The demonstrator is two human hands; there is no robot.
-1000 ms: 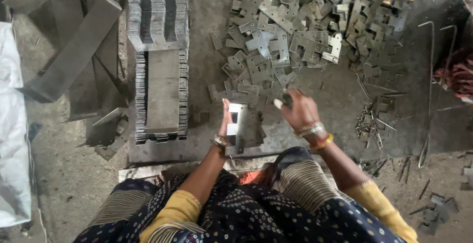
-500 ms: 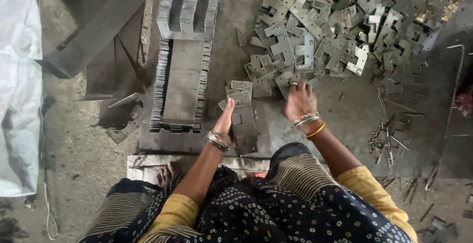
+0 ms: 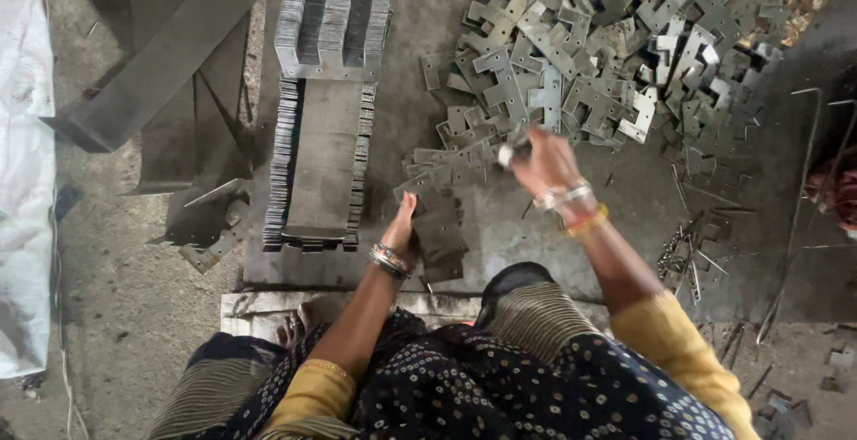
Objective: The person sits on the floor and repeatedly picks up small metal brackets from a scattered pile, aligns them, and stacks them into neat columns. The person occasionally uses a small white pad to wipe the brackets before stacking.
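The left hand (image 3: 399,222) rested flat, fingers together and gripping nothing, against the edge of a small stack of dark metal plates (image 3: 440,226) lying on the steel slab (image 3: 536,244) just in front of the person's knees. The right hand (image 3: 546,161) was raised above the near edge of the loose heap of stamped brackets (image 3: 589,56), fingers pinched on a small pale metal piece (image 3: 509,150) (blurred, so its shape was unclear). To the left stood neat rows of stacked plates (image 3: 326,92).
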